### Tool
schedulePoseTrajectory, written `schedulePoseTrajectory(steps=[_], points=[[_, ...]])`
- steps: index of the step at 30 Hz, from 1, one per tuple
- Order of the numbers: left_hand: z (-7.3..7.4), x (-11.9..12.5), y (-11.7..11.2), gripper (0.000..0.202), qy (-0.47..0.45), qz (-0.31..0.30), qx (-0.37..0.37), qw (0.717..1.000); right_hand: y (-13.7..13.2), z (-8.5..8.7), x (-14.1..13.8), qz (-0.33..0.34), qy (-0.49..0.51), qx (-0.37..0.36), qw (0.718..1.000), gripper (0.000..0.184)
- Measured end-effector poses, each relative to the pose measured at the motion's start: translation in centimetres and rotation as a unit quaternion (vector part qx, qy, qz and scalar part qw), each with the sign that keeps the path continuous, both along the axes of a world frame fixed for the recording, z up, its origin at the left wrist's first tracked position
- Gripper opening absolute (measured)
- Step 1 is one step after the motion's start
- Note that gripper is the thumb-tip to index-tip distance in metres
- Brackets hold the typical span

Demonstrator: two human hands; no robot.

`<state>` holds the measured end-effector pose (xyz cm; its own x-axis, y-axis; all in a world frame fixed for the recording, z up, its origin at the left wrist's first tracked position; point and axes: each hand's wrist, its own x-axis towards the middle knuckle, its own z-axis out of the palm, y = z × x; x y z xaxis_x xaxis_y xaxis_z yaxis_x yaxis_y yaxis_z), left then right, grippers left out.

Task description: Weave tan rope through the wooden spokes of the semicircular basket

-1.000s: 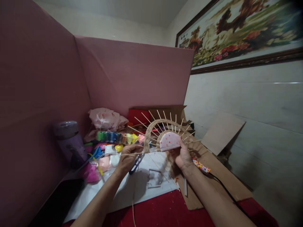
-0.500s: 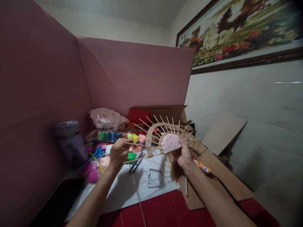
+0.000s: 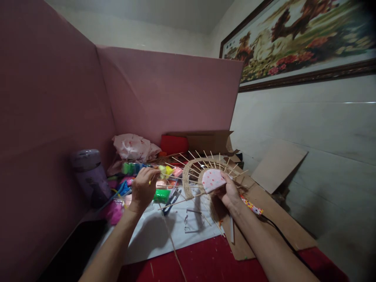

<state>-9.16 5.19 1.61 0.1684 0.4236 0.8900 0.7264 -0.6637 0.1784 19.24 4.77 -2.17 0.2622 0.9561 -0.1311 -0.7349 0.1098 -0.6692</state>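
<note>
Frame (image 3: 186, 182) of woven twine, spotted centre (image 3: 212, 180) clasped in right hand (image 3: 229, 192), left hand (image 3: 143, 189) bunched near protruding sticks (image 3: 173, 203), whether gripping anything unclear, held above worktop (image 3: 211, 256), inward of its right edge.

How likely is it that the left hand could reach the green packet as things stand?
Probably yes: the left hand appears near the green packet, which shows uncovered, though sticks of the woven piece in the right hand project close by.
</note>
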Motion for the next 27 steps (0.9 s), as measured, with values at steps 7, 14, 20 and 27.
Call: schedulePoseTrajectory(steps=[7, 14, 20, 27], points=[[0.1, -0.3, 0.2, 0.015, -0.023, -0.02, -0.008, 1.0, -0.1, 0.2, -0.1, 0.007, -0.01, -0.012, 1.0, 0.01], [0.3, -1.2, 0.5, 0.015, -0.014, -0.04, -0.071, 0.997, -0.2, 0.7, 0.0, 0.001, -0.016, -0.03, 0.999, 0.007], [0.3, -1.2, 0.7, 0.014, -0.038, -0.079, -0.12, 0.989, -0.1, 1.0, -0.1, -0.012, -0.002, -0.007, 1.0, 0.007], [-0.8, 0.0, 0.5, 0.009, -0.122, -0.117, -0.205, 0.964, -0.3, 1.0, -0.3, 0.016, 0.031, 0.018, 0.999, 0.009]])
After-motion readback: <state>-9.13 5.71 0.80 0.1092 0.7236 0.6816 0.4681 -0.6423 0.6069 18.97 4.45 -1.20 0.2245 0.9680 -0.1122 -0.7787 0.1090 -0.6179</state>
